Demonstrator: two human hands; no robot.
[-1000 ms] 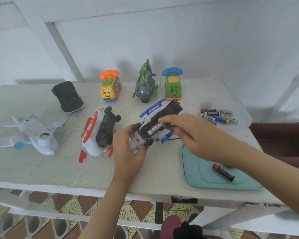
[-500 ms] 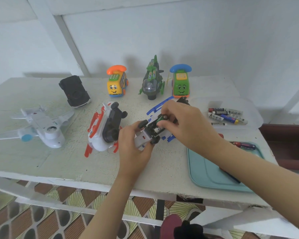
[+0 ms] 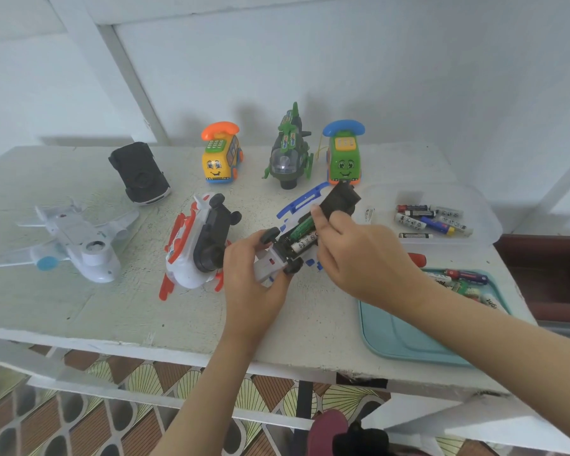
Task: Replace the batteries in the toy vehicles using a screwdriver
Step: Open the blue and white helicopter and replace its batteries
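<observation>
Currently, the left hand (image 3: 254, 286) grips the upturned blue-and-white toy vehicle (image 3: 266, 264), while the right hand (image 3: 359, 258) curls over 2 batteries (image 3: 301, 241) in its compartment, pinch indeterminable.

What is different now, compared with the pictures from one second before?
The right hand has pushed a green battery into the blue-and-white toy beside the white battery; its thumb rests on the end. The left hand keeps its grip on the toy; the other toys stayed.
</observation>
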